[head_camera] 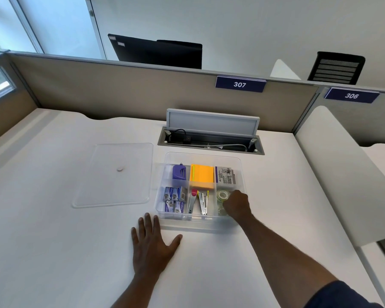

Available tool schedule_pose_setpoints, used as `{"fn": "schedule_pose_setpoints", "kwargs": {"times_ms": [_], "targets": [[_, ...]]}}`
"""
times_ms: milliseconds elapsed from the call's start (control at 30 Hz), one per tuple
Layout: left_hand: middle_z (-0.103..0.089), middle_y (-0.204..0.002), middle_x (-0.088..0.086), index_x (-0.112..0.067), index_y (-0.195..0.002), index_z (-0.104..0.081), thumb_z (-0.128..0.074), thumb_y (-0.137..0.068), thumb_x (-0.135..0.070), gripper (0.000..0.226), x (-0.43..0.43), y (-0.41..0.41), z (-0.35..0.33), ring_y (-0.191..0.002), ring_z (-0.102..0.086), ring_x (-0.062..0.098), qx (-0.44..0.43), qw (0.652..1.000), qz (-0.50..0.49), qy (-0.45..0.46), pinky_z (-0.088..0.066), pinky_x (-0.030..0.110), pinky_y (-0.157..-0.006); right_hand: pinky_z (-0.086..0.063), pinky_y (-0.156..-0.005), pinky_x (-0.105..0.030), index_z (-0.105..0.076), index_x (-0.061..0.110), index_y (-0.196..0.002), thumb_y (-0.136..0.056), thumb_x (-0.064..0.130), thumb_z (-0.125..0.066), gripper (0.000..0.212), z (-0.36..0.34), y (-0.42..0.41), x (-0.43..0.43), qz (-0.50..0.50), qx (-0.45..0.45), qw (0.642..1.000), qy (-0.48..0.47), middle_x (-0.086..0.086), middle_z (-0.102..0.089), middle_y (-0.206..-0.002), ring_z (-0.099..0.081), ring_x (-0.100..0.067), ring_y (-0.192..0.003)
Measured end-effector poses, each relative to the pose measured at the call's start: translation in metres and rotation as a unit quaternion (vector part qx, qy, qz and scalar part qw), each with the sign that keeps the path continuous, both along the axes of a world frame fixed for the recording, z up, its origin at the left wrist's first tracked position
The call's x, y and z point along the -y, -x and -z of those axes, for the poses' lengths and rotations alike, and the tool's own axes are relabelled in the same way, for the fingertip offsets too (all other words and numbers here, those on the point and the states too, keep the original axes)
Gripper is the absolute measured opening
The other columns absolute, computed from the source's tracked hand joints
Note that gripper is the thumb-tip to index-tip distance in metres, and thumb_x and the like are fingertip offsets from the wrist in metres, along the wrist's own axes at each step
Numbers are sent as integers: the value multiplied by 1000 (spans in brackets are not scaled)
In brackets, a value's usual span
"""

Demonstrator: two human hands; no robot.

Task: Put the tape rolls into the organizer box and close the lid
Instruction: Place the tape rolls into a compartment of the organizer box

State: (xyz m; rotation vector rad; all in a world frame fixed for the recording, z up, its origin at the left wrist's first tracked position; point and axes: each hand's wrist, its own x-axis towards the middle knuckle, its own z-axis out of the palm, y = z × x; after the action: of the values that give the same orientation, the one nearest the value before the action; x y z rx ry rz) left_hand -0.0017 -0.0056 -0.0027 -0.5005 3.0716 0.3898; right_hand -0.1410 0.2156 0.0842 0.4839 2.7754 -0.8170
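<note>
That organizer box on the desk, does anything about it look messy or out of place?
Nothing stands out. The organizer box sits square, its items sorted by compartment. Its clear lid lies flat on the desk to the left, simply not on yet.

On the tabletop (53, 230) the organizer box (242, 172) sits in front of the open cable hatch (211, 138), with its lid (113, 174) lying flat just to its left. In the box's front right compartment lie the tape rolls (222, 195), with the right hand (237, 204) reaching in over them. The left hand (152, 245) rests flat on the tabletop just before the box's front left corner.
</note>
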Motion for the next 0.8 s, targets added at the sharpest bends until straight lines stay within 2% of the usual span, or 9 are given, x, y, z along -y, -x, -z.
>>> {"fn": "schedule_pose_setpoints", "kwargs": {"times_ms": [267, 533, 800], "targets": [[-20, -158, 15, -12, -148, -23, -22, -73, -84, 104, 0, 0, 1, -147, -15, 32, 1, 1000, 0, 4, -10, 51, -119, -52, -89, -35, -59, 0, -114, -80, 11, -57, 36, -2, -4, 4, -20, 46, 999, -17, -21, -64, -119, -62, -37, -110], [-16, -159, 14, -13, -149, -20, -21, -72, -85, 105, 0, 0, 1, -148, -12, 31, 2, 1000, -1, 3, -9, 50, -120, -53, -87, -36, -59, -3, -110, -82, 7, -58, 30, 2, -8, -2, -38, 5, 999, -38, -23, -65, -116, -63, -38, -108], [-13, -160, 14, -12, -149, -18, -19, -73, -85, 106, 0, -1, -1, -148, -9, 30, -1, 1000, 1, 0, -7, 50, -120, -53, -85, -35, -58, -4, -108, -79, 8, -63, 31, 2, -9, -3, -46, 4, 998, -41, -23, -66, -113, -63, -38, -106]]}}
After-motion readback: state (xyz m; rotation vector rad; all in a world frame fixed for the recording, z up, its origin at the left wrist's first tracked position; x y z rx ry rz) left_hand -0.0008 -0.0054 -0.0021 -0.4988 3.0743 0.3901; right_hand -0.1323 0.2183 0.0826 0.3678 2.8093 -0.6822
